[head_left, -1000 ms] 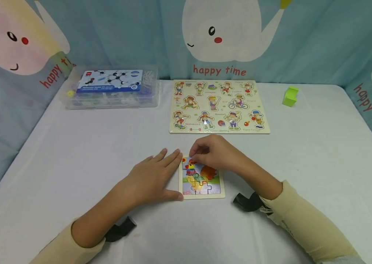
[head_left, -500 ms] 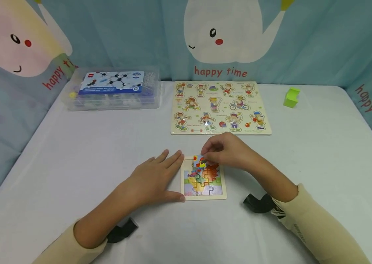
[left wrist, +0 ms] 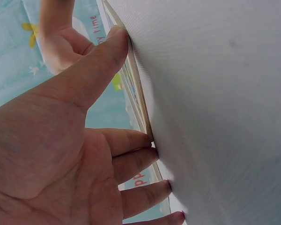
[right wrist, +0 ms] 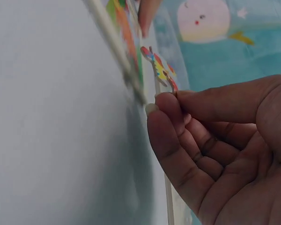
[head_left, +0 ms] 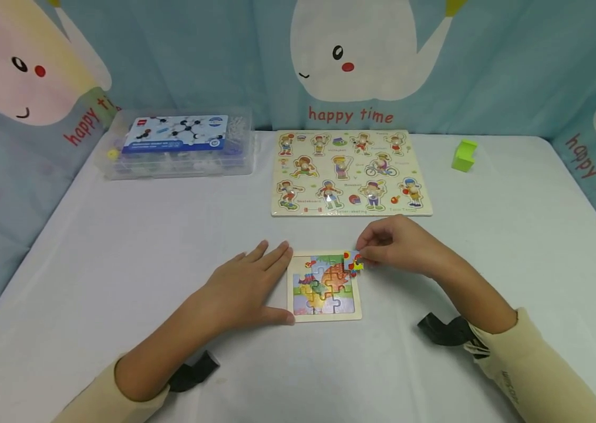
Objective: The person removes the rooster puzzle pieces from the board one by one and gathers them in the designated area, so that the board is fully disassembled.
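Note:
My right hand (head_left: 400, 244) pinches a jigsaw piece (head_left: 352, 261) between thumb and fingers, over the upper right corner of a small wooden puzzle board (head_left: 329, 318). In the right wrist view the piece (right wrist: 163, 69), red, yellow and blue, is tilted up off the board. A bare spot shows in the puzzle's upper left corner; the other pieces form a colourful bird picture. My left hand (head_left: 239, 288) lies with straight fingers along the board's left side, thumb at the lower corner and fingertips by the upper one. In the left wrist view its thumb (left wrist: 107, 56) touches the frame edge.
A larger board with sports figures (head_left: 350, 170) lies behind the small puzzle. Farther left stands a clear plastic box (head_left: 181, 158) with a molecule label. A green block (head_left: 465, 155) sits at the back right. A blue printed curtain (head_left: 213, 59) closes off the table's far side.
The right hand has lifted the jigsaw piece out of the puzzle's upper left corner and carried it right, uncovering the spot there. The left hand has stayed at the board's left side.

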Tool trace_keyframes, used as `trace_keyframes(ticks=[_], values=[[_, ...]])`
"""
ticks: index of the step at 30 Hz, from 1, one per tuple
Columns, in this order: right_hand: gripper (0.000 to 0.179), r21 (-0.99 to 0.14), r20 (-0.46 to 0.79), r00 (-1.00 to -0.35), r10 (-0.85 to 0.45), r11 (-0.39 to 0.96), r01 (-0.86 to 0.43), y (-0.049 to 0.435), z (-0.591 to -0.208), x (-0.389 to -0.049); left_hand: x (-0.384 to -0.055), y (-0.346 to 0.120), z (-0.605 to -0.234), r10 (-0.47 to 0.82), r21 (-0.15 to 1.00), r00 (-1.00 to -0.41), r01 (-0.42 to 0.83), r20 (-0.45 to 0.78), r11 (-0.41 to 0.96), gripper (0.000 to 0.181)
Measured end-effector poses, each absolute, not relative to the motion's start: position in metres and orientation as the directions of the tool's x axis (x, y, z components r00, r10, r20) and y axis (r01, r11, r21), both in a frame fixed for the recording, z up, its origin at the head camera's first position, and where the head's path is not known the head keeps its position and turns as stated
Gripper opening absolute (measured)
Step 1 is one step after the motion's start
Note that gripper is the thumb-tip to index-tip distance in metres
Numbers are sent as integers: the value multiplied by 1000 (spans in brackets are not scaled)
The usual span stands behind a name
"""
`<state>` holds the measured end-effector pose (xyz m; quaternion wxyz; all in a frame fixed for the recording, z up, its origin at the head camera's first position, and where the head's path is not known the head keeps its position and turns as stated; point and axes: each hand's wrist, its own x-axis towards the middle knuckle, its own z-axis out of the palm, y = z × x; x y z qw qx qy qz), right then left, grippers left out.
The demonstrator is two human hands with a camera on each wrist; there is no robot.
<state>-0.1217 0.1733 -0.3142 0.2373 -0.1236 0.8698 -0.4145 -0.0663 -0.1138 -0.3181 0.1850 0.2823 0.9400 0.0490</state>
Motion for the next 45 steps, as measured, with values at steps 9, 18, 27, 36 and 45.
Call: trace_keyframes(ticks=[9,18,27,36,45], values=[[6,-756,-348,-851,-394,654,6,190,-313,-127,-66,-115,-319,549,201,-775,511,-312,836,106],[7,-725,-344,-846,-408,688,-37,192,-310,-130,-67,-115,-316,555,190,-773,522,-307,832,106],[8,-701,-371,-836,-404,712,-32,195,-313,-130,-65,-116,-317,550,201,-775,512,-312,835,106],[9,-654,-361,-844,-395,753,-73,196,-311,-129,-64,-115,-317,551,205,-774,511,-313,835,106],[9,-624,-352,-846,-400,774,-107,193,-312,-130,-65,-115,-319,542,208,-775,501,-324,840,106]])
